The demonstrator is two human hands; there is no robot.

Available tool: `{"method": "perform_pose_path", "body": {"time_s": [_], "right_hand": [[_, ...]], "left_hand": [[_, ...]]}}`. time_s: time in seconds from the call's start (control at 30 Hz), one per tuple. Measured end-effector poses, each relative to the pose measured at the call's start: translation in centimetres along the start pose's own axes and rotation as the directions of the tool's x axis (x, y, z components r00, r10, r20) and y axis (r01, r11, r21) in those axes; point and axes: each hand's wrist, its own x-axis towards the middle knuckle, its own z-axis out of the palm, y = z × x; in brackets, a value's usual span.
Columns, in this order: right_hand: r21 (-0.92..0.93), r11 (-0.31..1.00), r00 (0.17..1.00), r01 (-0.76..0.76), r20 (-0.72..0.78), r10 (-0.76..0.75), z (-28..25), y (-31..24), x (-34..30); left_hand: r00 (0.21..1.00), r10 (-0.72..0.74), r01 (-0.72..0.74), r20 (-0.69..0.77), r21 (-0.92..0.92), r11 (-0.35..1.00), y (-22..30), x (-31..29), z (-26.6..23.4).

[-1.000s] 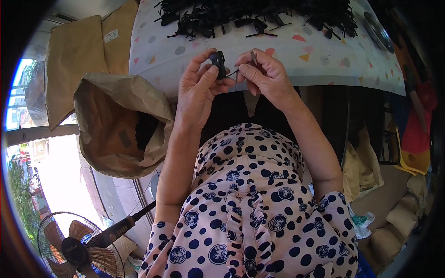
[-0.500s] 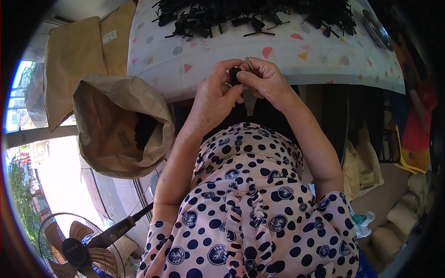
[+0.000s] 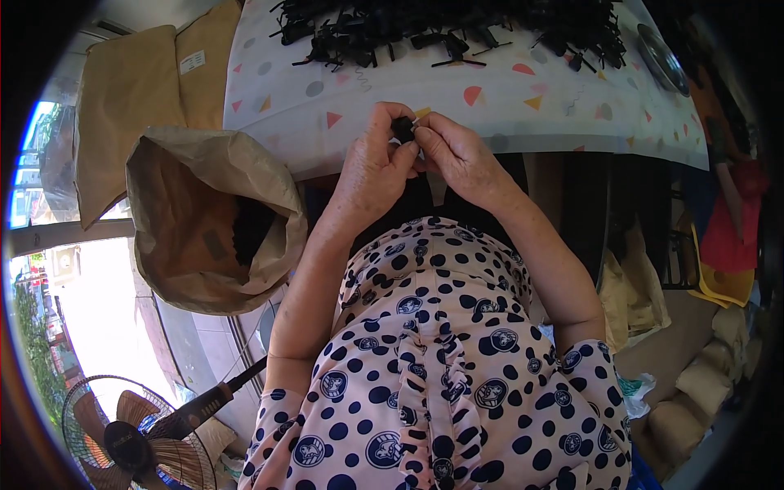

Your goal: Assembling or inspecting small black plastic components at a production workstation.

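My left hand (image 3: pixel 377 159) pinches a small black plastic part (image 3: pixel 403 128) between thumb and fingers, just off the near edge of the table. Close against it, my right hand (image 3: pixel 465 159) is closed with thumb and forefinger meeting at the part's right side. A thin pale tip (image 3: pixel 416 123), perhaps of a small metal blade, shows at those fingertips; the rest of it is hidden in the hand. Beyond both hands, a heap of black plastic parts (image 3: pixel 457 24) with thin prongs covers the table's far side.
A patterned cloth covers the table (image 3: pixel 392 90). An open brown paper sack (image 3: pixel 163 245) with dark items inside stands at the left. Flat brown cardboard (image 3: pixel 131 90) lies behind it. A fan (image 3: pixel 131 445) is at lower left, a metal lid or plate (image 3: pixel 663 59) at far right.
Both hands have turned slightly, and the black part has shifted a little left. The pale metal piece that stuck up above my right fingers is now mostly hidden, its tip at the part.
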Motion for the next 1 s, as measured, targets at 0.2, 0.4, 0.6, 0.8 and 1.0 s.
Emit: {"method": "perform_pose_path", "body": {"time_s": [0.2,0.4,0.6,0.8,1.0], "right_hand": [[-0.082,0.997,0.994,0.006,-0.112,-0.016,1.1,-0.3,0.8],[-0.224,0.971,0.996,0.078,0.056,-0.067,-2.9,1.8,4.0],[-0.927,0.33,0.947,-0.177,-0.252,-0.199,-9.9,4.2,7.5],[-0.933,0.357,0.93,-0.051,-0.175,-0.324,-11.2,5.5,8.2],[0.186,0.912,0.931,-0.365,0.053,0.362,-11.5,2.3,7.2]], "left_hand": [[0.956,0.27,-0.192,-0.115,0.449,0.872,-0.6,0.3,0.4],[0.966,0.098,-0.095,-0.239,0.024,0.995,-2.8,1.4,0.0],[0.905,-0.423,0.297,0.047,-0.783,0.546,-3.9,0.6,-1.0],[0.875,-0.408,0.405,0.26,-0.856,0.322,-4.0,0.5,1.0],[0.9,-0.348,0.407,0.263,-0.794,0.451,-2.8,2.2,1.6]]}}
